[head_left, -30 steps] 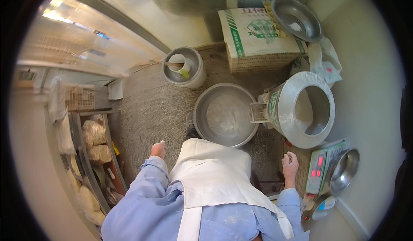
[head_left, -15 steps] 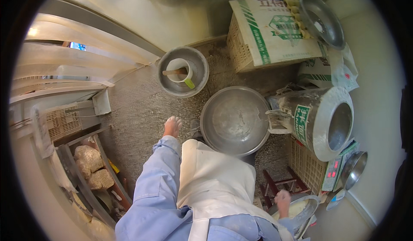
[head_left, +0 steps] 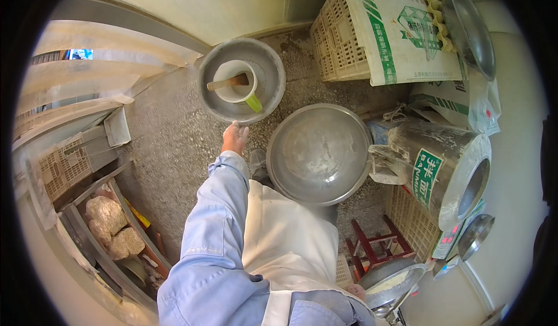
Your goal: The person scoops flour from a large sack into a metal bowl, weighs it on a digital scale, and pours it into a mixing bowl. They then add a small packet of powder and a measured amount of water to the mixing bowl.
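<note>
My left hand (head_left: 234, 138) is stretched forward, palm down, with its fingers loosely apart and nothing seen in them. Its fingertips are beside the near rim of a grey metal basin (head_left: 271, 55) on the floor; whether they touch it I cannot tell. Inside that basin stands a white pitcher (head_left: 233, 96) with a green handle, and a wooden-handled brush or scoop (head_left: 226, 82) lies across its mouth. At the lower right, my right hand (head_left: 356, 291) shows only in part, next to a metal bowl (head_left: 401, 291) with pale contents. Its fingers are mostly hidden.
A large steel basin (head_left: 319, 157) sits before my legs. To its right are a floury mixing machine (head_left: 436, 169), a dark red stool (head_left: 381, 241) and a crate (head_left: 410, 215). A sack-covered crate (head_left: 343, 35) stands far right. At left, a drawer holds wrapped pale lumps (head_left: 110, 221).
My left hand has moved forward to the pitcher's basin. My right hand has drawn down and left, beside the bowl at lower right. The whole view has shifted slightly.
</note>
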